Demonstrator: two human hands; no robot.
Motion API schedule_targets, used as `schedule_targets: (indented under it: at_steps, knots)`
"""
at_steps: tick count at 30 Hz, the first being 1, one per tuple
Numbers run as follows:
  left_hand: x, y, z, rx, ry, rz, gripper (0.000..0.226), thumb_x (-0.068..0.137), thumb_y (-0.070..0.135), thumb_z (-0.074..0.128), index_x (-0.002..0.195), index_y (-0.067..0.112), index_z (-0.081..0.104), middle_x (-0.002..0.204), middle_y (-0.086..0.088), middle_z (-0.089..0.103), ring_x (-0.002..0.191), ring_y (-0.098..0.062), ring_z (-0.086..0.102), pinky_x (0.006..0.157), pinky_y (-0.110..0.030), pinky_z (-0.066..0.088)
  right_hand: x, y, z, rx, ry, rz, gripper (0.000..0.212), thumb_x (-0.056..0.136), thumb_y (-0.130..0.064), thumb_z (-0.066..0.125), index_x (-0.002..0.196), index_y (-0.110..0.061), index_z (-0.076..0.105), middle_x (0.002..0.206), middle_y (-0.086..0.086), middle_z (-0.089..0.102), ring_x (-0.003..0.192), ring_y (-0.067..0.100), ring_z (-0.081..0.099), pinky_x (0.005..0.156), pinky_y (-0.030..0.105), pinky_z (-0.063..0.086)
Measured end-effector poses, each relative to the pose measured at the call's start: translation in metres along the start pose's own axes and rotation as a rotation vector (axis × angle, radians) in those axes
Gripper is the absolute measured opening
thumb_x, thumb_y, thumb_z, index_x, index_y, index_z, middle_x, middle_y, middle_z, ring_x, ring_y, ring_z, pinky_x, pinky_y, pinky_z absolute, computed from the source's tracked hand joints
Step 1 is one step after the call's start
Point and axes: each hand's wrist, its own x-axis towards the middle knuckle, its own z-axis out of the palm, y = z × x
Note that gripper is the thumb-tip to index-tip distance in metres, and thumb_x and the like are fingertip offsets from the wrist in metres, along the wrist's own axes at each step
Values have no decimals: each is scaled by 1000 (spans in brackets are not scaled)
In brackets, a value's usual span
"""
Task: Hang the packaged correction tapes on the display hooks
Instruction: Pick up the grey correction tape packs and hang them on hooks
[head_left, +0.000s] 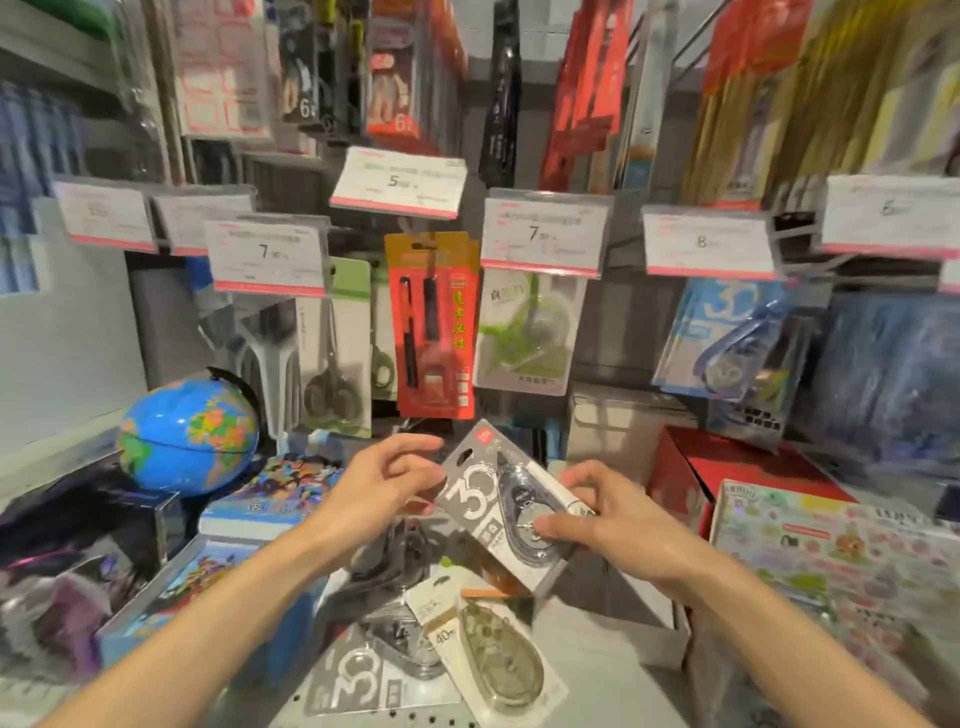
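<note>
A grey packaged correction tape (498, 501) marked "30" is held tilted in front of me, its hang hole toward the upper left. My right hand (597, 514) pinches its lower right side, thumb on the clear blister. My left hand (387, 475) touches its left edge with loosely curled fingers. Below, on the shelf, lie a beige pack (491, 654) marked "40m" and another grey "30" pack (363, 680). On the display hooks above hang a green correction tape pack (524, 338) and a blue one (727, 343).
A red pen pack (434, 325) hangs straight ahead, with scissors (335, 358) to its left. Price tags (543, 231) stick out over the hooks. A globe (189, 434) and boxed goods stand at the left, a red box (727, 470) and sticker sheets at the right.
</note>
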Motion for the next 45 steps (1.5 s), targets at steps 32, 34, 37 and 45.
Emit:
schedule_targets:
  at_steps: [32,34,37,45]
  knots:
    - [-15,173,151,441,319,684,40,98,22,56,133,39,45,109,14,63,80,-12,69,79,-47,59,-36,-53,-136,214,280,-392,48,88,-32,73,128,-24,50,116,-8,70,101,9,69,89,34,53]
    - [-14,172,148,442,315,682,41,98,21,56,132,40,45,108,16,63,83,-11,69,79,-45,59,-30,-56,-132,211,284,-386,52,88,-34,73,131,-23,46,119,-5,69,104,11,67,90,35,51]
    - [-14,171,146,464,311,691,40,98,19,55,128,43,44,107,18,63,86,-9,67,79,-41,59,-23,-56,-127,218,322,-373,57,88,-34,73,134,-20,44,111,-4,72,98,10,69,87,34,52]
    - [-11,161,145,496,273,672,40,99,20,56,132,39,44,106,18,63,88,-4,66,81,-32,59,-10,-55,-112,282,293,-341,57,83,-39,76,126,-33,40,150,-3,42,139,16,42,112,42,39]
